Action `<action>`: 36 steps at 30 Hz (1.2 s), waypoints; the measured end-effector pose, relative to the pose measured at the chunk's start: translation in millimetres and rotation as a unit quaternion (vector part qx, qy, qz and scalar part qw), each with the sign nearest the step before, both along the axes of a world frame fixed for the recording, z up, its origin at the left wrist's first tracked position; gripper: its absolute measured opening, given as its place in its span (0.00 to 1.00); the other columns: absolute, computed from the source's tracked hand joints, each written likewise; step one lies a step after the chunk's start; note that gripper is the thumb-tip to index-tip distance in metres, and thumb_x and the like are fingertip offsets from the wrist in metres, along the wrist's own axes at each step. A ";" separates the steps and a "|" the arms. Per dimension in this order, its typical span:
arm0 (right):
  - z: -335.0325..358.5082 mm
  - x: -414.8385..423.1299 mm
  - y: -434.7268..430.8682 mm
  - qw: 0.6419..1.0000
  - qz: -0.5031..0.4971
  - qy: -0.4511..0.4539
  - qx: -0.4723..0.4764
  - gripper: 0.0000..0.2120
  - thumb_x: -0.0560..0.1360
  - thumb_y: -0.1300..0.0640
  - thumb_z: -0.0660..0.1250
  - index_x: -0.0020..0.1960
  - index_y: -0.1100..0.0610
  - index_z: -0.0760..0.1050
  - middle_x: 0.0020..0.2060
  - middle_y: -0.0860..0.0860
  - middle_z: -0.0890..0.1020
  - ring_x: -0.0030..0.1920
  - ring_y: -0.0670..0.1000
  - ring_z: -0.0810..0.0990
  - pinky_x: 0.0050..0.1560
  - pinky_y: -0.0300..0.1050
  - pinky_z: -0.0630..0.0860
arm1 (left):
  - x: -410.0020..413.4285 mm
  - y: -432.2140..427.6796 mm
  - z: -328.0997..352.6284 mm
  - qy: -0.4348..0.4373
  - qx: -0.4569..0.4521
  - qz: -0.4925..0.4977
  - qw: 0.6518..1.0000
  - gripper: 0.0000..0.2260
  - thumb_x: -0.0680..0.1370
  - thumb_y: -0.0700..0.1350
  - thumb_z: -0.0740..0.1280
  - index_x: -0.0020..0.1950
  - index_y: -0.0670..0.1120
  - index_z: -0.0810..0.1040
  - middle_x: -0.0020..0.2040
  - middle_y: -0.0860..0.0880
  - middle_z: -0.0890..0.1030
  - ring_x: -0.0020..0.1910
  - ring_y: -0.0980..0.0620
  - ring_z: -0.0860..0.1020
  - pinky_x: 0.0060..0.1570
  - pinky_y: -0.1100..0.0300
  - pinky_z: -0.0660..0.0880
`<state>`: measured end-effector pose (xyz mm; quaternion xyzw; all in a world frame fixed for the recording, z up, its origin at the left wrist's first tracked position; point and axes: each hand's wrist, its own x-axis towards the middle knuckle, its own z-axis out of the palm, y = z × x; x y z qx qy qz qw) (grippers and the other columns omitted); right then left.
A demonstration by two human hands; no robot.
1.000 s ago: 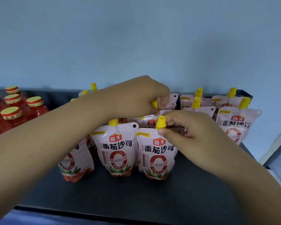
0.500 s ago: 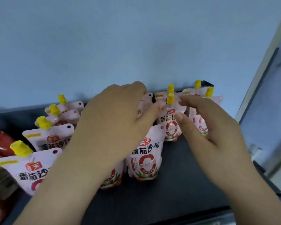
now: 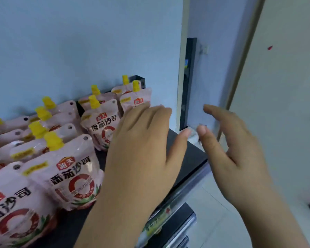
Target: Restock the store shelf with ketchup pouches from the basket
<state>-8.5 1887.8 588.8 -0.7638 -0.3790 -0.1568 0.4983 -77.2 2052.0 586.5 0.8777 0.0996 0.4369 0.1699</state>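
Observation:
Several white ketchup pouches (image 3: 73, 172) with yellow caps stand upright in rows on the black shelf (image 3: 191, 158). A back pouch (image 3: 104, 126) stands just left of my left hand (image 3: 143, 154), which hovers over the shelf's right part, fingers straight and holding nothing. My right hand (image 3: 231, 145) floats past the shelf's right end with loosely spread fingers, also holding nothing. Both hands are apart from the pouches. The basket is out of view.
A pale blue wall backs the shelf. Right of it stand a white post (image 3: 182, 68) and a dark vertical strip (image 3: 189, 83). A lower shelf edge (image 3: 179, 228) with packaged goods shows beneath. Light floor tiles (image 3: 220, 212) lie at lower right.
Both hands have let go of the pouch tops and pulled back to the right. The view has swung right, so the red bottles at the left are gone from sight.

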 end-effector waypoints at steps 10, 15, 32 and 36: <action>-4.3 60.5 -157.8 0.963 -0.264 0.006 -0.049 0.25 0.80 0.38 0.57 0.75 0.44 0.67 0.73 0.42 0.72 0.73 0.43 0.69 0.69 0.45 0.70 | 103.6 -138.7 12.7 0.098 0.091 -0.152 0.979 0.23 0.82 0.60 0.56 0.68 0.46 0.76 0.67 0.50 0.79 0.73 0.46 0.71 0.75 0.44 0.63; -12.7 94.2 -250.9 0.930 -0.357 0.015 -0.086 0.27 0.83 0.38 0.56 0.77 0.48 0.65 0.75 0.43 0.70 0.74 0.50 0.70 0.72 0.52 0.70 | 178.2 -229.4 -0.3 0.070 0.102 -0.262 0.957 0.22 0.82 0.57 0.59 0.68 0.45 0.77 0.67 0.50 0.79 0.73 0.46 0.71 0.76 0.44 0.61; -63.7 153.5 -530.8 0.767 -0.629 0.111 -0.062 0.26 0.82 0.43 0.60 0.77 0.49 0.66 0.75 0.43 0.70 0.79 0.43 0.60 0.69 0.37 0.59 | 345.1 -538.6 -53.5 0.099 0.138 -0.514 0.841 0.25 0.82 0.58 0.57 0.71 0.44 0.75 0.70 0.48 0.78 0.73 0.45 0.70 0.71 0.43 0.67; -63.4 176.8 -582.0 0.716 -0.684 0.134 -0.043 0.26 0.82 0.43 0.60 0.77 0.49 0.66 0.75 0.42 0.69 0.79 0.41 0.60 0.68 0.35 0.58 | 396.4 -607.8 -59.8 0.079 0.163 -0.566 0.804 0.23 0.81 0.57 0.61 0.69 0.42 0.77 0.68 0.46 0.79 0.72 0.42 0.71 0.69 0.42 0.70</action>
